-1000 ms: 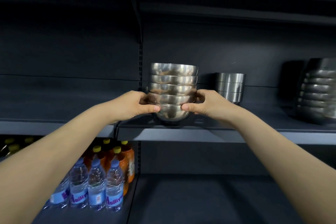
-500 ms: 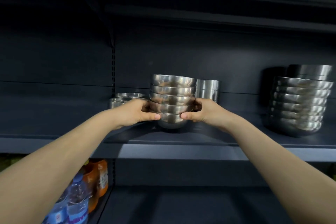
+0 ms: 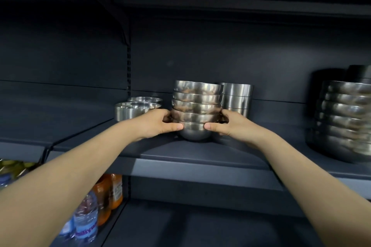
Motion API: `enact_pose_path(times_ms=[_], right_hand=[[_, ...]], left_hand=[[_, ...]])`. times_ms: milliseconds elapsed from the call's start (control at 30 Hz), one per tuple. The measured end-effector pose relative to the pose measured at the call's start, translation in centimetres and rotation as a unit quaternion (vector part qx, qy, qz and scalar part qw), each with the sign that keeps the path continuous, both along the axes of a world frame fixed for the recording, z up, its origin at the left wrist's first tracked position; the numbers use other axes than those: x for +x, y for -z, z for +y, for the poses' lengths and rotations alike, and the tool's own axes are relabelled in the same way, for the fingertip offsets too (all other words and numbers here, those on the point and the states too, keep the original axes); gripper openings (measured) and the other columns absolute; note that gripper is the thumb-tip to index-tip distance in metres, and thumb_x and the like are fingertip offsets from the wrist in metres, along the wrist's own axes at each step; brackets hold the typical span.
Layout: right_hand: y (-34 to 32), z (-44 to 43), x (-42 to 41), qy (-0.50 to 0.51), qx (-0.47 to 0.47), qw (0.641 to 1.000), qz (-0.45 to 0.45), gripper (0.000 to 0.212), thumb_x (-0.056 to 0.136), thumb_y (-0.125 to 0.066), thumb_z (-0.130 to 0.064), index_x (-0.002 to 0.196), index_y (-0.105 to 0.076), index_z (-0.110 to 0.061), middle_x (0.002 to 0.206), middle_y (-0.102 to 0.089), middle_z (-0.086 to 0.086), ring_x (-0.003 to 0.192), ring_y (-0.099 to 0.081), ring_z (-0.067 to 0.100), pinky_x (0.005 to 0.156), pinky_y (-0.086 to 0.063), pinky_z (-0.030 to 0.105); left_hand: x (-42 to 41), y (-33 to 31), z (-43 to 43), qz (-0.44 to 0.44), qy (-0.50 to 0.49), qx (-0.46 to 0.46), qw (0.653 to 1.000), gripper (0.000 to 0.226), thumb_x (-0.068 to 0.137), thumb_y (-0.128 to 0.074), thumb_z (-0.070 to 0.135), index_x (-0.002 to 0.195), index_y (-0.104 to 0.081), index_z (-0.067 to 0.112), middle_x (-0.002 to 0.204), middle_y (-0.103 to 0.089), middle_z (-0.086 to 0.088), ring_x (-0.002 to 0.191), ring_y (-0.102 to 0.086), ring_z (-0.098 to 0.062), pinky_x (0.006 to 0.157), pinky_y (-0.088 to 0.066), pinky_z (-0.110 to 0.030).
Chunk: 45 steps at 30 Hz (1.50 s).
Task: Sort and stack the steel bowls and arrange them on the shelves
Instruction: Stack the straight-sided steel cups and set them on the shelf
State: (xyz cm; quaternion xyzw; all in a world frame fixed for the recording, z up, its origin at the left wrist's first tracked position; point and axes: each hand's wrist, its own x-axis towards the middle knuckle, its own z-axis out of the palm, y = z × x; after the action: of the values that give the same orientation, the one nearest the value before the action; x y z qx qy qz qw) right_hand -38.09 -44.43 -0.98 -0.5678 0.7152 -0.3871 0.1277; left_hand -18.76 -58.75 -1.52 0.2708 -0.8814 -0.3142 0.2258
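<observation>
Head view: stack (image 3: pixel 197 106) of five steel bowls at frame centre, base at shelf (image 3: pixel 200 158); cannot tell if touching. Left grip (image 3: pixel 158 124) and right grip (image 3: pixel 230 126) curled round its lower bowls, one each side. Cups (image 3: pixel 236 96) just behind, right. Bottles (image 3: pixel 86 220) lower left.

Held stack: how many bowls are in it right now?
5. All nested in one stack, gripped between the left hand and the right hand: the bottom bowl at thumb level, four rims above it. Another nested deep inside could be hidden.
</observation>
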Motion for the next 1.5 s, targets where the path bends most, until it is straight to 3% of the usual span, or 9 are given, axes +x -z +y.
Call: enact_pose_path(times_ms=[167,233,367,567,667,967,1067,1233,1500], right_hand=[[0.0,0.6,0.8,0.005,0.052,0.999,0.014,0.059,0.078,-0.068,-0.052,0.125,-0.051,-0.02,0.113,-0.059,-0.014,0.109,-0.055,0.007,0.098,-0.046,0.028],[0.1,1.4,1.2,0.029,0.083,0.995,0.054,0.08,0.076,-0.065,-0.06,0.137,-0.044,-0.012,0.126,-0.054,-0.006,0.117,-0.052,0.012,0.104,-0.041,0.032],[0.2,3.5,2.4,0.086,0.086,0.989,0.079,0.068,0.088,-0.06,-0.044,0.142,-0.039,-0.007,0.146,-0.043,0.007,0.13,-0.044,0.021,0.106,-0.036,0.032],[-0.7,6.0,6.4,0.167,0.039,0.981,0.094,0.031,0.089,-0.062,-0.036,0.109,-0.062,-0.012,0.11,-0.057,0.0,0.084,-0.052,0.013,0.077,-0.042,0.029],[-1.2,6.2,9.5,0.188,0.031,0.974,0.122,0.021,0.088,-0.063,-0.031,0.098,-0.064,-0.012,0.103,-0.06,0.001,0.089,-0.055,0.015,0.075,-0.042,0.029],[-2.4,2.3,18.3,0.176,0.066,0.951,0.245,0.041,0.086,-0.066,-0.033,0.118,-0.06,-0.008,0.117,-0.061,0.007,0.107,-0.056,0.023,0.087,-0.043,0.03],[-2.7,0.0,19.2,0.166,0.07,0.949,0.26,0.043,0.086,-0.066,-0.035,0.119,-0.059,-0.008,0.119,-0.061,0.008,0.101,-0.054,0.02,0.081,-0.041,0.027],[-3.2,-3.6,19.7,0.156,0.099,0.94,0.287,0.05,0.086,-0.065,-0.037,0.125,-0.053,-0.008,0.125,-0.058,0.009,0.113,-0.054,0.024,0.087,-0.042,0.029],[-4.4,-8.9,17.1,0.126,0.125,0.915,0.363,0.05,0.083,-0.065,-0.04,0.12,-0.054,-0.009,0.123,-0.058,0.009,0.112,-0.053,0.026,0.085,-0.042,0.03]], left_hand=[[0.6,-0.3,1.0,-0.023,-0.02,-0.027,0.999,0.058,0.08,-0.066,0.047,0.128,-0.054,0.016,0.132,-0.057,-0.002,0.122,-0.052,-0.015,0.108,-0.039,-0.037],[1.3,-0.3,1.8,-0.029,-0.038,-0.035,0.998,0.067,0.085,-0.061,0.045,0.139,-0.041,0.011,0.14,-0.05,-0.007,0.127,-0.048,-0.019,0.108,-0.037,-0.032],[3.5,0.2,2.7,-0.056,-0.049,-0.079,0.994,0.057,0.091,-0.055,0.04,0.14,-0.04,0.015,0.137,-0.052,-0.004,0.122,-0.051,-0.017,0.099,-0.039,-0.025],[9.9,-0.3,3.4,-0.086,-0.044,-0.175,0.98,0.039,0.093,-0.055,0.034,0.127,-0.053,0.015,0.127,-0.057,0.0,0.113,-0.055,-0.014,0.093,-0.041,-0.022],[13.6,-0.7,2.7,-0.128,-0.036,-0.223,0.966,0.038,0.093,-0.052,0.037,0.125,-0.055,0.015,0.122,-0.058,0.001,0.108,-0.055,-0.014,0.094,-0.045,-0.027],[21.1,-1.2,-1.2,-0.232,-0.051,-0.313,0.92,0.04,0.094,-0.048,0.043,0.126,-0.053,0.02,0.123,-0.055,0.0,0.11,-0.053,-0.017,0.093,-0.046,-0.034],[21.9,-1.5,-2.3,-0.246,-0.055,-0.323,0.912,0.04,0.095,-0.046,0.043,0.126,-0.052,0.019,0.123,-0.054,-0.001,0.11,-0.052,-0.019,0.092,-0.046,-0.034],[21.5,-2.4,-4.8,-0.258,-0.061,-0.348,0.899,0.043,0.095,-0.043,0.044,0.127,-0.051,0.017,0.125,-0.053,-0.002,0.111,-0.052,-0.02,0.092,-0.046,-0.036],[17.9,-4.1,-9.7,-0.258,-0.068,-0.383,0.884,0.047,0.095,-0.042,0.048,0.13,-0.049,0.018,0.128,-0.052,-0.001,0.113,-0.053,-0.021,0.094,-0.045,-0.037]])
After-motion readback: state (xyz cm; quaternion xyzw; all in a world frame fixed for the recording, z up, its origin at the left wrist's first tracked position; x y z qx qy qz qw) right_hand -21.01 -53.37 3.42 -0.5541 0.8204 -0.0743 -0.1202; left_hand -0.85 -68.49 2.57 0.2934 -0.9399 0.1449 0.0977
